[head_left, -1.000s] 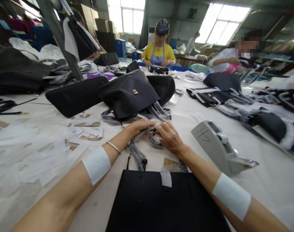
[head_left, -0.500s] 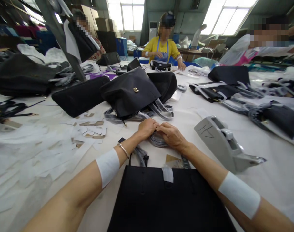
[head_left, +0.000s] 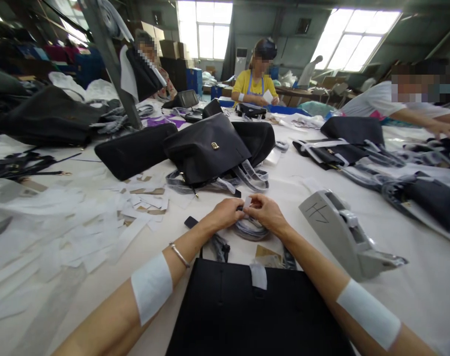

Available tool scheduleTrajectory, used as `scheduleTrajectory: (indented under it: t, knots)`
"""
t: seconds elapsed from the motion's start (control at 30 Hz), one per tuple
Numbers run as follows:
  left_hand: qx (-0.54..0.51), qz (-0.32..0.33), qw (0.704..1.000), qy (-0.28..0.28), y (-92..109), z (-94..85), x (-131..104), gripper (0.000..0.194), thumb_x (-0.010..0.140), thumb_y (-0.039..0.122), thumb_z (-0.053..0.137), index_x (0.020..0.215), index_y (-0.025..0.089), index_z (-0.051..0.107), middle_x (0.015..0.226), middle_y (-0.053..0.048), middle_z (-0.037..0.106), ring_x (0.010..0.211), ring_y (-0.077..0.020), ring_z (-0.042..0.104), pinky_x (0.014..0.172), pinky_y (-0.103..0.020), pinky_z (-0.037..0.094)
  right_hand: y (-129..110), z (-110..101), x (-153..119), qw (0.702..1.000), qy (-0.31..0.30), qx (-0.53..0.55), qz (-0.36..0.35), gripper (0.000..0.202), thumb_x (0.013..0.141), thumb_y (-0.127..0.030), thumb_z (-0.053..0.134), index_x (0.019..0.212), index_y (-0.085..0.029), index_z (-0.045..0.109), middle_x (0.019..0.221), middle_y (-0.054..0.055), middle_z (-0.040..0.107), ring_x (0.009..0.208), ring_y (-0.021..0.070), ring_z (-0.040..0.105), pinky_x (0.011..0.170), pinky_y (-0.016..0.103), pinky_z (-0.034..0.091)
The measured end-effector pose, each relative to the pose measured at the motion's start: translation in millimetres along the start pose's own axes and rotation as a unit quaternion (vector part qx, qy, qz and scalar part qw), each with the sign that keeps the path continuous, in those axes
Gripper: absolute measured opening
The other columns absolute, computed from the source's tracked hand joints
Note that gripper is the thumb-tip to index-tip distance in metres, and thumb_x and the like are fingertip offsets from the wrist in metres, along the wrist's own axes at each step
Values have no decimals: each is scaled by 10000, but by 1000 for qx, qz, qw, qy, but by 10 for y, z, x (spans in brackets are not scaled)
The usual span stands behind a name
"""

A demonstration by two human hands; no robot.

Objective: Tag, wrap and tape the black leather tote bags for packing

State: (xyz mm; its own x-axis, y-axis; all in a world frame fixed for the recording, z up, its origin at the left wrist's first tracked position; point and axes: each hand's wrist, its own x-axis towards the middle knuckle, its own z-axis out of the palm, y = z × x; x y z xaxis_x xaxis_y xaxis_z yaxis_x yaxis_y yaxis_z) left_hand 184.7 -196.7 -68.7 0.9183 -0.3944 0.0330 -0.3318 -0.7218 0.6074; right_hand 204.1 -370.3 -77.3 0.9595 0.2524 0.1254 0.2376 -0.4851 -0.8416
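Both my hands meet over a coiled strap in clear plastic wrap (head_left: 251,232), just beyond a black handbag (head_left: 262,316). My left hand (head_left: 225,213) is closed on the strap coil at its upper left. Between the thumb and fingers of my right hand (head_left: 266,212) is a small white strip (head_left: 247,201), held against the coil's top. The black bag lies flat below my wrists, with a white tissue wrap (head_left: 259,277) on its tab. More wrapped straps (head_left: 220,247) and a brown card (head_left: 265,252) lie at its top edge.
A grey tape dispenser (head_left: 330,232) stands by my right forearm. Ahead lies a black bag with a gold clasp (head_left: 210,146). White paper strips (head_left: 72,237) cover the left side. More bags (head_left: 354,131) lie to the right. Several people are around the table.
The white strip now shows between my right fingers; my hands sit slightly lower in view. The person opposite has raised a white sheet. The view has shifted slightly.
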Motion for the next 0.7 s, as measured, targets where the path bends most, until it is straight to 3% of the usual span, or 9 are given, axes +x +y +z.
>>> scheduleTrajectory:
  t: [0.1, 0.2, 0.3, 0.37, 0.47, 0.57, 0.7]
  knots:
    - [7, -21, 999, 37, 39, -14, 9, 130, 784, 230, 613, 854, 154, 693, 906, -79, 678, 921, -229, 606, 830, -290, 434, -34, 19, -60, 1000, -21, -9, 4, 228, 712, -414, 630, 738, -197, 695, 706, 20, 684, 682, 211, 623, 654, 317, 448]
    - [-18, -25, 997, 69, -73, -333, -94, 159, 780, 239, 639, 892, 160, 721, 969, -75, 698, 973, -220, 616, 865, -269, 431, -17, 49, -119, 999, 14, -33, 7, 284, 726, -471, 611, 786, -220, 730, 780, 29, 716, 745, 238, 643, 725, 352, 457]
    - [-65, -43, 990, 114, -321, -699, -456, 218, 838, 239, 570, 974, 170, 727, 977, -45, 709, 912, -180, 635, 830, -246, 439, 34, 74, -147, 997, 37, -67, -28, 312, 749, -497, 594, 831, -230, 732, 854, 37, 726, 807, 256, 653, 792, 379, 457]
    - [-61, -52, 992, 99, -474, -793, -764, 211, 848, 259, 575, 958, 182, 738, 972, -36, 708, 904, -175, 632, 843, -246, 436, 62, 84, -158, 994, 47, -84, -60, 308, 768, -497, 581, 819, -227, 721, 861, 43, 724, 818, 258, 653, 810, 385, 458]
    - [-2, -37, 998, 48, -593, -689, -1114, 240, 854, 320, 624, 1040, 204, 722, 1088, -57, 682, 1030, -206, 593, 938, -283, 405, 87, 92, -174, 989, 62, -101, -90, 307, 789, -500, 571, 804, -225, 707, 844, 49, 717, 801, 253, 651, 792, 377, 470]
    - [66, -17, 997, 42, -572, -509, -1251, 303, 825, 364, 690, 1093, 222, 680, 1177, -67, 633, 1120, -235, 537, 981, -331, 370, 100, 106, -179, 986, 74, -112, -100, 322, 792, -517, 572, 807, -224, 703, 835, 58, 714, 780, 255, 648, 772, 374, 483]
    - [77, -49, 995, 44, -453, -458, -1337, 159, 817, 300, 696, 925, 190, 657, 969, -34, 658, 963, -203, 566, 881, -312, 396, 107, 122, -163, 985, 80, -119, -100, 343, 784, -552, 569, 811, -237, 701, 824, 61, 712, 765, 269, 648, 769, 395, 493]
